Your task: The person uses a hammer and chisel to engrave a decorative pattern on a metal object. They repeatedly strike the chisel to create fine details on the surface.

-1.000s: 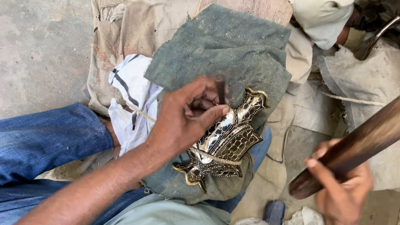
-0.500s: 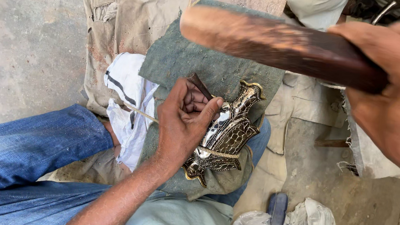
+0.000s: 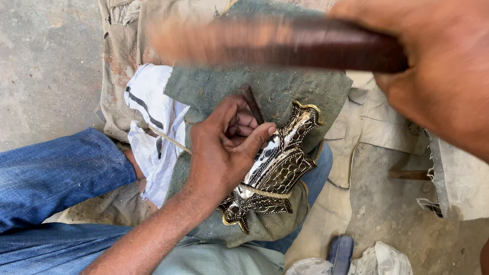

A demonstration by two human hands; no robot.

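Observation:
My left hand point(image 3: 222, 147) is closed on a thin dark metal punch point(image 3: 252, 102), its lower end set against an ornate gold-and-silver embossed metal piece point(image 3: 277, 167). That piece lies on a grey-green cloth pad point(image 3: 273, 83) over my lap. My right hand point(image 3: 465, 75) is raised close to the camera at the upper right, gripping a brown wooden mallet point(image 3: 277, 42) that stretches leftward above the pad and is blurred by motion.
My blue-jeaned leg point(image 3: 31, 183) fills the lower left. A white cloth with dark stripes point(image 3: 153, 123) lies beside the pad, over beige sacking point(image 3: 161, 10). Crumpled plastic bags point(image 3: 387, 274) and a small dark block point(image 3: 340, 255) lie on the concrete floor at the lower right.
My right hand has swung the wooden mallet up from the lower right to high across the top, close to the camera. The left hand stays on the punch and metal piece.

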